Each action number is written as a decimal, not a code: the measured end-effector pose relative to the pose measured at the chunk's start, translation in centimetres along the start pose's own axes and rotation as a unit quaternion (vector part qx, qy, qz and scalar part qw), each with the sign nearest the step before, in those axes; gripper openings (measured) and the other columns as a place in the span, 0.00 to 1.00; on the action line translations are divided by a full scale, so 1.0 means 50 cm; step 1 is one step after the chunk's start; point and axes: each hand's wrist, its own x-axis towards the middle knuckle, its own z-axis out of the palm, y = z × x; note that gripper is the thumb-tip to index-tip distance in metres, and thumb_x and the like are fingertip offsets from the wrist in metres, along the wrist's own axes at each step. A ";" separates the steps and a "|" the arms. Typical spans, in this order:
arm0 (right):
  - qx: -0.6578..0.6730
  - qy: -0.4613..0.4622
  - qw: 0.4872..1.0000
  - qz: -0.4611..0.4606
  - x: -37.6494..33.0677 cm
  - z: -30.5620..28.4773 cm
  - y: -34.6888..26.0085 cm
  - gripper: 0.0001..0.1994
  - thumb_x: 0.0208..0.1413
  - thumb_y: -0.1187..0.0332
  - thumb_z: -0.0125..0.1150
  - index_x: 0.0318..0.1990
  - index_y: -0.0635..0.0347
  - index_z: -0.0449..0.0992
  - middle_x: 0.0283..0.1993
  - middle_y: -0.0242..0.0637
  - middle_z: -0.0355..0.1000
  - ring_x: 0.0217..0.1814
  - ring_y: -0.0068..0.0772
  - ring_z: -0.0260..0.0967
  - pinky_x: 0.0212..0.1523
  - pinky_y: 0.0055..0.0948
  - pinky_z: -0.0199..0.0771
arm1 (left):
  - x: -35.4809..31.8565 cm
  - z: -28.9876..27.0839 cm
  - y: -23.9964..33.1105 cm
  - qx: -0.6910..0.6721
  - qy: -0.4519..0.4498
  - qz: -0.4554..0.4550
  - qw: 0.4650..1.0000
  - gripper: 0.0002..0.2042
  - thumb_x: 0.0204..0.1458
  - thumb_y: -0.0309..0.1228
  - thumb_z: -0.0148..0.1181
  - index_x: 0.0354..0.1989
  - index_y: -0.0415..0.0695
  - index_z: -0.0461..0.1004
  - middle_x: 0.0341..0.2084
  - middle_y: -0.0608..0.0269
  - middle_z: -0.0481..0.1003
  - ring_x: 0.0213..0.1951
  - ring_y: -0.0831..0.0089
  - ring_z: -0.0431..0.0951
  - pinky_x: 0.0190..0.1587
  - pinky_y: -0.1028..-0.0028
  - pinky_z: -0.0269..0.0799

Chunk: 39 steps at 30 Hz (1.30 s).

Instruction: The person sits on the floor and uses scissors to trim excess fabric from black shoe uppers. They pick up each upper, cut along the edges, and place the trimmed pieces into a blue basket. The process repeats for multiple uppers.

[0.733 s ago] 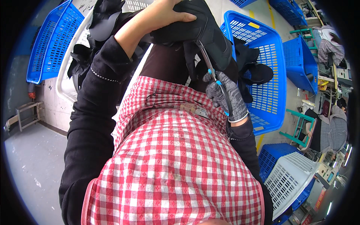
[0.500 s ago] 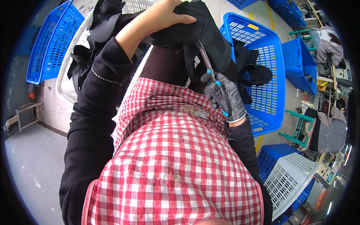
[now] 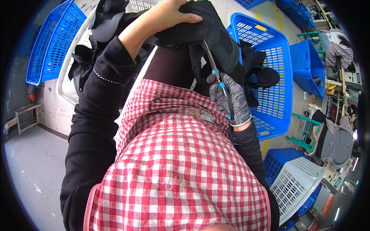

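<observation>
My left hand (image 3: 166, 16), bare, grips a black glove-like fabric piece (image 3: 208, 36) held over my knee at the top centre. My right hand (image 3: 231, 98), in a grey knitted glove, holds blue-handled thread snips (image 3: 220, 82); their metal blades point up and touch the black piece's lower edge. Below both hands lie my dark trousers and my red-and-white checked apron (image 3: 177, 165).
A blue plastic basket (image 3: 279, 73) holding black pieces stands at the right. A white basket (image 3: 71, 86) with more black pieces sits at the left, and a blue basket (image 3: 52, 46) leans beyond it. More blue and white baskets (image 3: 296, 184) stand at the lower right, near a seated person (image 3: 333, 134).
The view has shifted slightly. Both hands keep their hold and the snips stay at the black piece's edge.
</observation>
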 end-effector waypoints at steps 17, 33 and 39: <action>0.068 -0.039 0.997 -0.014 0.048 -0.043 0.032 0.18 0.63 0.71 0.66 0.59 0.65 0.77 0.47 0.41 0.82 0.45 0.29 0.82 0.46 0.24 0.83 | 0.007 -0.006 -0.012 0.010 -0.013 -0.015 1.000 0.27 0.51 0.48 0.72 0.46 0.32 0.81 0.36 0.41 0.83 0.38 0.57 0.85 0.44 0.62 0.78; 0.276 -0.057 0.941 -0.186 0.017 -0.069 -0.006 0.28 0.60 0.45 0.68 0.53 0.60 0.73 0.31 0.33 0.74 0.25 0.23 0.71 0.25 0.21 0.75 | -0.006 -0.025 -0.031 -0.400 0.175 -0.071 0.897 0.18 0.56 0.36 0.73 0.45 0.32 0.80 0.34 0.58 0.83 0.34 0.72 0.84 0.39 0.73 0.83; 0.423 -0.006 0.887 -0.185 0.014 -0.032 -0.006 0.21 0.69 0.47 0.55 0.58 0.52 0.70 0.33 0.29 0.69 0.27 0.26 0.66 0.28 0.33 0.71 | -0.048 0.071 -0.013 -0.768 -0.057 -0.034 0.637 0.15 0.60 0.22 0.62 0.55 0.37 0.76 0.48 0.56 0.81 0.51 0.63 0.82 0.59 0.60 0.77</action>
